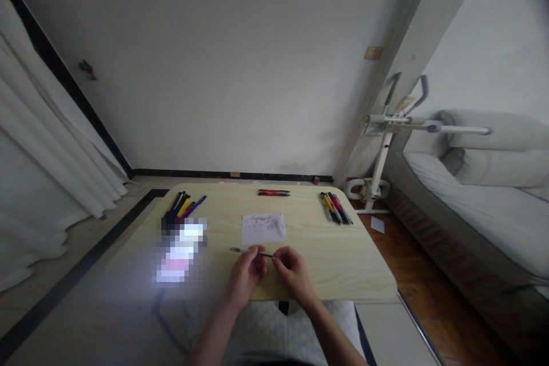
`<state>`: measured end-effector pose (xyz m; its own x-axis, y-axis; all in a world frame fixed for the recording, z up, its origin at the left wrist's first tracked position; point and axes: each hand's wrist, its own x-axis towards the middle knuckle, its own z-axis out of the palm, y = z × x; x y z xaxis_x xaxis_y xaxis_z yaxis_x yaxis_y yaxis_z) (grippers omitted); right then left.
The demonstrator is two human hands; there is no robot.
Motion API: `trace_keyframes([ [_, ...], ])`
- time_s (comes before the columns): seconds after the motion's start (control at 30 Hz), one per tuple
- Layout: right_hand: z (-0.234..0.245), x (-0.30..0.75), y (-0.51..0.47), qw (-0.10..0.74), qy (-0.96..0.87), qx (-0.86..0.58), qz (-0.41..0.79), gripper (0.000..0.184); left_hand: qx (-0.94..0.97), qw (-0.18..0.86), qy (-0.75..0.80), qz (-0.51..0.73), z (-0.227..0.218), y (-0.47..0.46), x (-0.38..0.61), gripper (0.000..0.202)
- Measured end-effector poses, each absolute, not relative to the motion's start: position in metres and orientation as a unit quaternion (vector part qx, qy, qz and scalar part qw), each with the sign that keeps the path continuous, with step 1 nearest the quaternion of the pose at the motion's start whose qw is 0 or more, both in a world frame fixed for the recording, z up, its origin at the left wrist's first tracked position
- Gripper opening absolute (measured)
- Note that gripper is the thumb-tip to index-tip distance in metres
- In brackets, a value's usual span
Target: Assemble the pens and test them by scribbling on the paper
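Note:
Both of my hands are over the near middle of the table, closed on one slim pen (238, 250). My left hand (249, 271) pinches its pale barrel, whose end sticks out to the left. Between the hands runs a thin dark length of the pen, and my right hand (293, 270) pinches its right end. Whether that dark part is separate from the barrel is too small to tell. Just beyond lies a white sheet of paper (262, 234) with scribbled marks in its upper part.
Two red-and-black pens (273, 193) lie at the table's far edge. A bundle of mixed pens (335, 209) is at the far right, and several more pens (183, 205) lie far left. A pixelated bright patch covers the left side. The wooden table (334, 274) faces a wall.

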<state>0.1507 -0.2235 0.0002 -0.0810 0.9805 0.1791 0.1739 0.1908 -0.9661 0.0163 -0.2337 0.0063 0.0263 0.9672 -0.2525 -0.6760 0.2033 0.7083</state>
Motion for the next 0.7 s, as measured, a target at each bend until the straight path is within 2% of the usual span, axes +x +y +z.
trace_keyframes([
  [0.27,-0.0008,0.1508,-0.2235,0.48,-0.604,-0.473,0.424,0.007,0.224,0.673,0.356,0.608,0.0055,-0.2342,0.0177,0.014],
  [0.7,0.0007,0.1507,-0.2239,0.481,-0.601,-0.477,0.426,0.009,0.298,0.645,0.375,0.595,0.0087,-0.236,0.0182,0.018],
])
